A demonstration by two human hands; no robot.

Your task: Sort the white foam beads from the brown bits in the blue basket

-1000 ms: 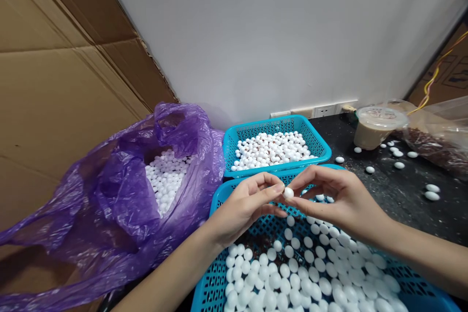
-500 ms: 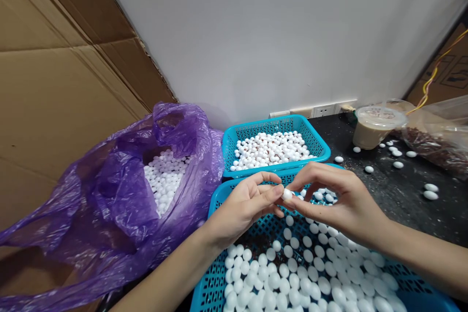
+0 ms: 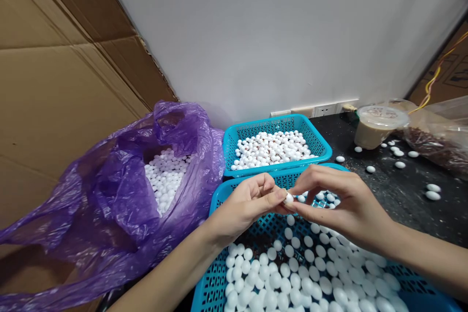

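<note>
A small white ball (image 3: 288, 198) is pinched between the fingertips of both hands. My left hand (image 3: 252, 204) comes from the lower left, thumb and fingers closed on the ball's left side. From the right, my right hand (image 3: 338, 204) grips it between thumb and index finger. Both hands are above the near blue basket (image 3: 215, 248), which holds many white balls (image 3: 276, 280) and some dark brown bits. Behind it stands another blue basket (image 3: 323, 144) with smaller-looking white balls (image 3: 272, 148) and brown specks.
A purple plastic bag (image 3: 120, 195) of white balls lies at the left by cardboard (image 3: 54, 87). On the black table (image 3: 395, 200) at the right are a lidded drink cup (image 3: 376, 129), scattered white balls and a clear bag (image 3: 438, 141) of brown shreds.
The fingers of my left hand have curled in closer around the white ball. The ball has shifted slightly down, and both hands remain on it.
</note>
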